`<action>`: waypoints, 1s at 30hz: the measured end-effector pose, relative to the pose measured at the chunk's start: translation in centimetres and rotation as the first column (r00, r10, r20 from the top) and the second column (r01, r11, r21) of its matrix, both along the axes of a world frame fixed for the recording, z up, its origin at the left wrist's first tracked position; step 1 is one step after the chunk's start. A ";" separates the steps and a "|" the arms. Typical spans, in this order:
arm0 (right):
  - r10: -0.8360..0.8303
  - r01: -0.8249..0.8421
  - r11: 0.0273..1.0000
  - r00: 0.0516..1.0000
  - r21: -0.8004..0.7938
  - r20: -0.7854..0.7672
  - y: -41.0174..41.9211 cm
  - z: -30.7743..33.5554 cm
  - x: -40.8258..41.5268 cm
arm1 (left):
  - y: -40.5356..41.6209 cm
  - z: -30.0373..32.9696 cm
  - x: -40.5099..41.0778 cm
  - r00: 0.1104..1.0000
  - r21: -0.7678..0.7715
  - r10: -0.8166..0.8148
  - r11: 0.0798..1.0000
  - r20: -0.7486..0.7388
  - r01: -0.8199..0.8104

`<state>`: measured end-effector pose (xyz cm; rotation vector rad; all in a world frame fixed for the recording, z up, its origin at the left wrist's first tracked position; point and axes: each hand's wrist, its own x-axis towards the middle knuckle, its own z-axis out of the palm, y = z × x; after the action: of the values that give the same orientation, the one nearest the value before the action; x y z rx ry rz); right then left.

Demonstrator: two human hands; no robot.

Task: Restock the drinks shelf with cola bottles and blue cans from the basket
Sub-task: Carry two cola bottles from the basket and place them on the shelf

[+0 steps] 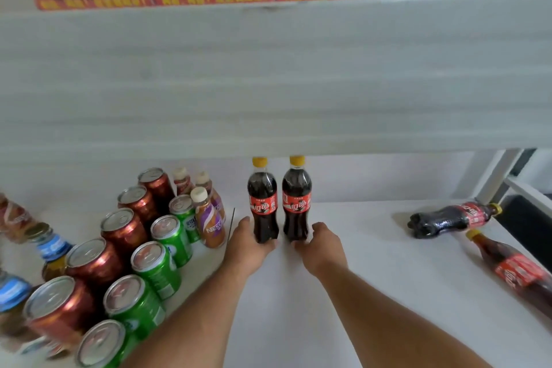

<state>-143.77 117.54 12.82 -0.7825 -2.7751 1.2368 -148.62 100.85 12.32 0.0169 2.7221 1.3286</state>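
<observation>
Just below the middle of the frame, both hands sit at the bases of two upright cola bottles on the white shelf (373, 263): the left hand (249, 246) wraps the foot of the left cola bottle (263, 203), the right hand (321, 246) the foot of the right cola bottle (296, 202), and the two bottles stand almost touching. The step looks like setting this pair in place, so both should be pushed back evenly, held low, labels kept facing out and the yellow caps kept clear of the shelf board (268, 84) above. To the left stand the green cans (156, 269), red cans (95, 263) and coffee bottles (210, 222); keep the left bottle off them. At the right edge two more cola bottles (451, 219) lie on their sides, probably next to stand up. Neither the basket nor any blue cans show here.
</observation>
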 end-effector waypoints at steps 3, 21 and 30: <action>0.031 -0.034 0.997 0.998 0.065 0.049 0.1 0.3 1.9 | -0.7 0.6 1.9 1.000 -0.062 -0.006 0.998 0.024 0.007; 0.396 -0.456 0.835 0.886 0.309 0.240 -1.6 4.2 14.8 | -5.3 4.2 17.0 0.991 -0.240 -0.089 0.964 0.102 0.111; 0.689 -0.706 0.657 0.705 0.264 0.170 -4.2 6.1 17.7 | -7.4 5.7 27.1 0.975 -0.299 0.205 0.939 0.085 -0.172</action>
<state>-126.05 113.36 18.94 0.3500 -3.3121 0.7362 -121.49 93.46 17.99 -0.3434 2.8459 0.9191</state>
